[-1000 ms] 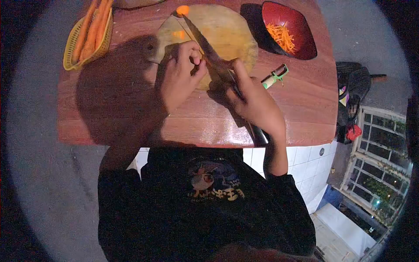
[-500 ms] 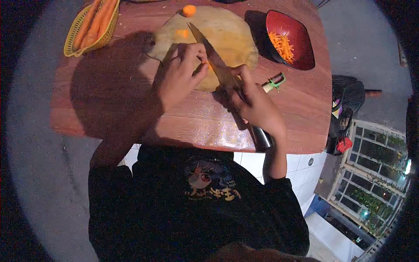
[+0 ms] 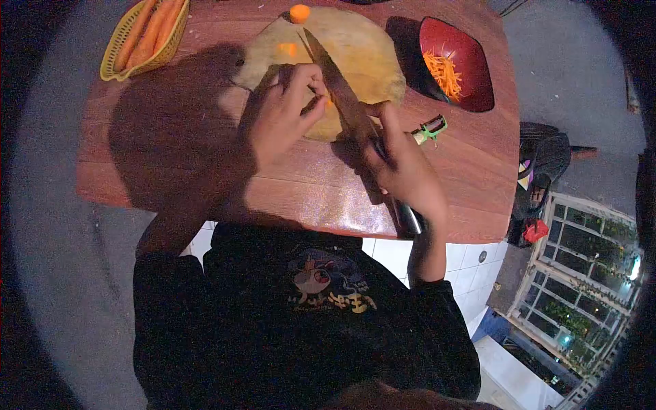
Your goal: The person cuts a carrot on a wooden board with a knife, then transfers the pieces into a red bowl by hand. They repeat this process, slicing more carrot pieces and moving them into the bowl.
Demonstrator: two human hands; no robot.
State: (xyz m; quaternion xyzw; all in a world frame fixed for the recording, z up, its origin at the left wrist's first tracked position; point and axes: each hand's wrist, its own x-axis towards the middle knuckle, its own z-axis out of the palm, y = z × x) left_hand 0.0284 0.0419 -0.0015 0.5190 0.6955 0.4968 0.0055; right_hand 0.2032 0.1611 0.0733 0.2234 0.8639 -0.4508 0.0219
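The step in hand looks like cutting carrot with a knife (image 3: 336, 75). The right hand (image 3: 413, 171) is closed around its handle, the blade reaching forward over the board (image 3: 369, 51) and just beside the left hand (image 3: 283, 119). The left hand is half curled, thumb drawn toward the forefinger; it seems to steady a small orange bit (image 3: 329, 104) by the blade, though shadow hides whether it truly pinches it. Ahead of the left hand lie a flat piece (image 3: 290, 49) and, farther on, a round piece (image 3: 299, 14), both on the board. The peeler (image 3: 430, 130) is just right of the right hand; the bowl (image 3: 475, 78) of shreds (image 3: 444, 74) sits beyond it. The next move seems to call for tucked left fingertips and a controlled blade.
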